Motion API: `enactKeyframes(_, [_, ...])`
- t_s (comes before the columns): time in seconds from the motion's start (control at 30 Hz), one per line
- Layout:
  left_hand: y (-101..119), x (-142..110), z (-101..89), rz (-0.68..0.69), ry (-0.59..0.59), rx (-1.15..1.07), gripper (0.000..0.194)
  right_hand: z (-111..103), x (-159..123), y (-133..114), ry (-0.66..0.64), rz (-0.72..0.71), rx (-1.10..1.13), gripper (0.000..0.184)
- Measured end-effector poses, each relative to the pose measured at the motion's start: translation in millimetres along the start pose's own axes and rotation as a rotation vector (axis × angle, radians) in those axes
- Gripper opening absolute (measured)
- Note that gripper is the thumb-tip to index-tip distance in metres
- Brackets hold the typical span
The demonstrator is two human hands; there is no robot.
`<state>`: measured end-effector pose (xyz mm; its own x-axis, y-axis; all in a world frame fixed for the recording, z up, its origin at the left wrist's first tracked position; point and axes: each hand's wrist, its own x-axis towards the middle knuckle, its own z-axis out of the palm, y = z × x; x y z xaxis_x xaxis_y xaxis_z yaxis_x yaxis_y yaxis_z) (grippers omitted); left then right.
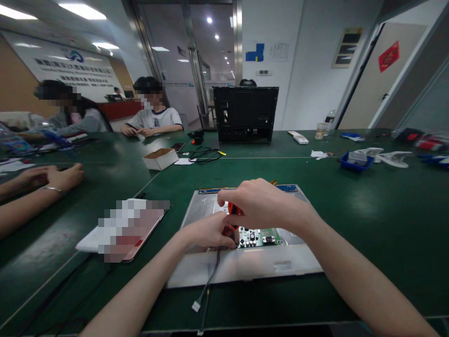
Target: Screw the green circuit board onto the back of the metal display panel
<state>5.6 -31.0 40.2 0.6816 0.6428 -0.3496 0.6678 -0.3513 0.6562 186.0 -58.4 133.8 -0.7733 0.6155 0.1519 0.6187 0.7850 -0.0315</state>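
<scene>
A flat metal-backed display panel lies face down on the green table, with a circuit board near its middle. My right hand is closed round the red and black handle of a screwdriver, held over the board's left end. Just below it, my left hand has its fingers pinched together at the board's left edge. What those fingers hold is hidden, as is the screwdriver's tip. From under my left hand a dark cable runs over the panel's near edge, ending in a white connector.
Left of the panel lie a white and pink pouch or notebook and a co-worker's hands. Farther back are an open box, a black cable and a black monitor housing. A blue tray stands at right.
</scene>
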Motion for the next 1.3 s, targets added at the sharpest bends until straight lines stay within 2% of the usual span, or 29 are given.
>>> enactKeyframes(0.37, [-0.9, 2.3, -1.6, 0.022, -0.015, -0.025, 0.012, -1.8, -1.8, 0.6, -0.020, 0.000, 0.076, 0.020])
enactKeyframes(0.57, [-2.9, 5.3, -3.1, 0.021, -0.035, 0.015, 0.012, -3.5, -4.2, 0.4, -0.023, -0.076, 0.143, 0.018])
enactKeyframes(0.8, [-6.0, 3.3, 1.1, -0.045, 0.030, 0.076, 0.022, -4.9, -1.4, -2.4, -0.048, -0.015, 0.087, 0.014])
enactKeyframes(0.97, [-7.7, 2.5, 2.8, -0.062, 0.018, 0.044, 0.021, -2.1, -1.2, -1.5, -0.022, 0.020, 0.032, 0.015])
enactKeyframes(1.17, [-4.3, 4.2, -2.1, 0.017, -0.014, 0.063, 0.015, -1.2, -3.8, 0.2, -0.018, -0.064, 0.123, 0.022])
enactKeyframes(1.3, [-2.9, 4.0, -3.7, -0.032, -0.016, 0.078, 0.018, -2.7, -4.0, -0.1, -0.044, -0.071, 0.134, 0.023])
